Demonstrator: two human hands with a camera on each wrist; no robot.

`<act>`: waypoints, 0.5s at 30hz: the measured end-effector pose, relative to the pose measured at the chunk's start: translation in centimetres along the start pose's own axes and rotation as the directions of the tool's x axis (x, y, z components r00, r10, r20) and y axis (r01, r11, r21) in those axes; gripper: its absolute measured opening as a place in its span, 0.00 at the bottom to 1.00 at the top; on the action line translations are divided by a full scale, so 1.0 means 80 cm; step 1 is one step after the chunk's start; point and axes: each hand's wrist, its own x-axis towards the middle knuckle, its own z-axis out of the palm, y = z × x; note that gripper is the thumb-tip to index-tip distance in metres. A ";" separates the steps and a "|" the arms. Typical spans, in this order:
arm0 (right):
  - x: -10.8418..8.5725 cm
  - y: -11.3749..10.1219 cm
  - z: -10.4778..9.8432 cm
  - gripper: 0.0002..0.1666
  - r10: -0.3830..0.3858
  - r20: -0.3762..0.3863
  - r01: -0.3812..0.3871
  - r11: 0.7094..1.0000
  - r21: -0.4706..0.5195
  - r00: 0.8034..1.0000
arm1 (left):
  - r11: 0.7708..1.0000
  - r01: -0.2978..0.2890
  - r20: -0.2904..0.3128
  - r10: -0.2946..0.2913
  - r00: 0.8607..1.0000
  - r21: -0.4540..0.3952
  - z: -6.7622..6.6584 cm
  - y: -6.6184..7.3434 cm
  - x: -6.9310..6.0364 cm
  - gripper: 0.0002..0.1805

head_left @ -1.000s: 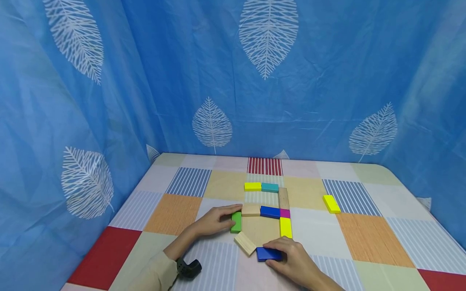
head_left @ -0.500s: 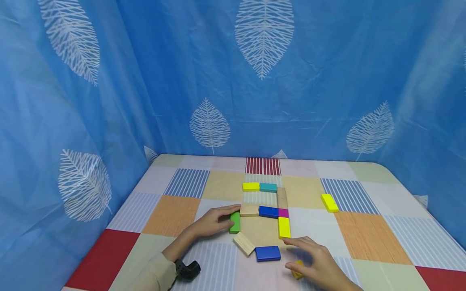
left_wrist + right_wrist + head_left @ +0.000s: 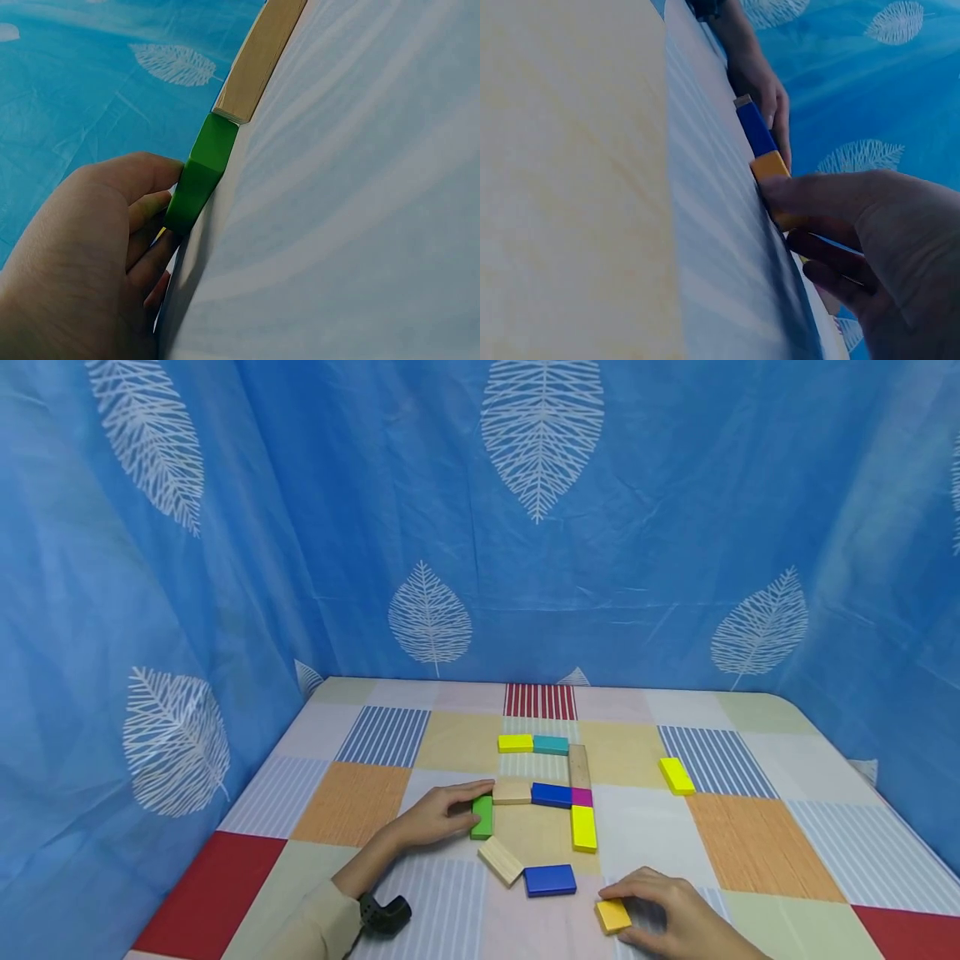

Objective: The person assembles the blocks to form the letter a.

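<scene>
My left hand (image 3: 437, 815) holds a green wooden block (image 3: 482, 818) between thumb and index finger. In the left wrist view the thumb lies on the near side of the green block (image 3: 202, 171), next to a plain wooden block (image 3: 259, 67). At the front right, my right hand (image 3: 675, 912) pinches a small orange-yellow block (image 3: 612, 917) between thumb and fingers. To its left lies a dark blue block (image 3: 550, 881), its end touching or nearly touching a tilted natural-wood block (image 3: 501, 861).
A second natural block (image 3: 512, 792), a blue block (image 3: 551, 795), a magenta block (image 3: 581, 797), a yellow block (image 3: 584, 828) and an upright-running wooden block (image 3: 578, 767) adjoin behind. Yellow (image 3: 515, 743) and teal (image 3: 551, 745) blocks lie farther back. One yellow block (image 3: 677, 776) sits apart, right.
My right hand has let go of the front blue block, moved right and taken hold of the orange-yellow block. My left hand has stayed at the green block.
</scene>
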 end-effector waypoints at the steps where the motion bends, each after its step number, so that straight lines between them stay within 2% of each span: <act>1: 0.002 0.001 0.001 0.21 -0.023 -0.046 0.022 0.999 -0.030 0.999 | 1.000 -0.001 -0.001 0.001 1.000 0.000 0.000 0.001 0.000 0.29; 4: 0.011 0.002 0.007 0.19 -0.039 -0.212 0.010 0.991 -0.132 0.976 | 1.000 0.000 -0.004 0.000 1.000 0.000 0.000 0.002 0.000 0.28; 7: 0.019 0.001 0.016 0.20 0.009 -0.336 -0.071 0.983 -0.172 0.942 | 1.000 0.001 -0.002 -0.001 1.000 0.002 0.002 0.002 0.000 0.28; 9: 0.022 -0.001 0.021 0.20 0.042 -0.375 -0.114 0.978 -0.172 0.926 | 1.000 0.002 0.002 -0.002 1.000 0.001 0.003 0.001 0.000 0.28; 15: 0.026 -0.003 0.028 0.23 0.107 -0.415 -0.200 0.961 -0.189 0.903 | 1.000 0.005 -0.011 -0.005 1.000 0.002 0.003 -0.001 0.000 0.28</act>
